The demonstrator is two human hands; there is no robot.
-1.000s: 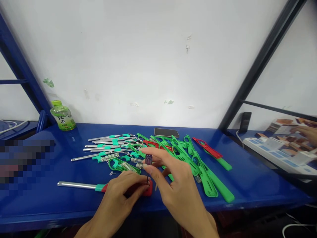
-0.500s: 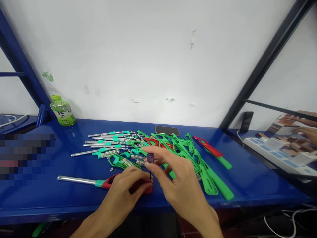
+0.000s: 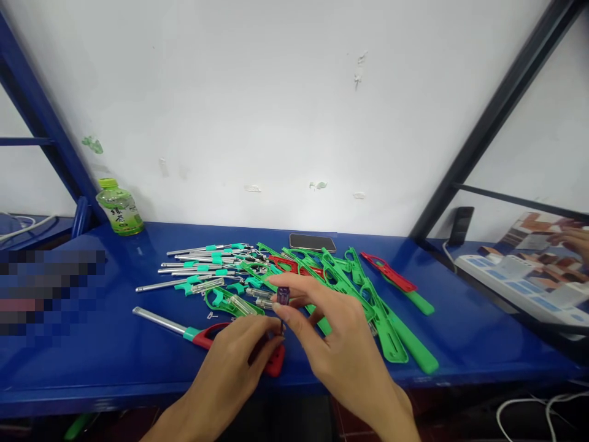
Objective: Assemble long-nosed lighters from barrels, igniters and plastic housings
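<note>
My left hand point(image 3: 232, 362) grips the red handle of a long lighter point(image 3: 209, 336) that lies on the blue table point(image 3: 115, 356), its silver tube pointing left. My right hand point(image 3: 335, 344) pinches a small screwdriver with a purple top point(image 3: 282, 301) between thumb and forefinger, its thin shaft pointing down into the red handle by my left fingers. Just behind my hands lies a heap of green lighter shells point(image 3: 359, 294) and silver tubes with teal collars point(image 3: 202, 270).
A green tea bottle point(image 3: 118, 209) stands at the back left by the wall. A dark phone point(image 3: 311, 242) lies flat at the back. A red and green shell point(image 3: 398, 285) lies to the right. Another person's hand point(image 3: 573, 236) works over boxes at far right.
The lighter under my left hand has turned, its silver tube swinging away from the front edge. My right hand and the screwdriver have barely shifted.
</note>
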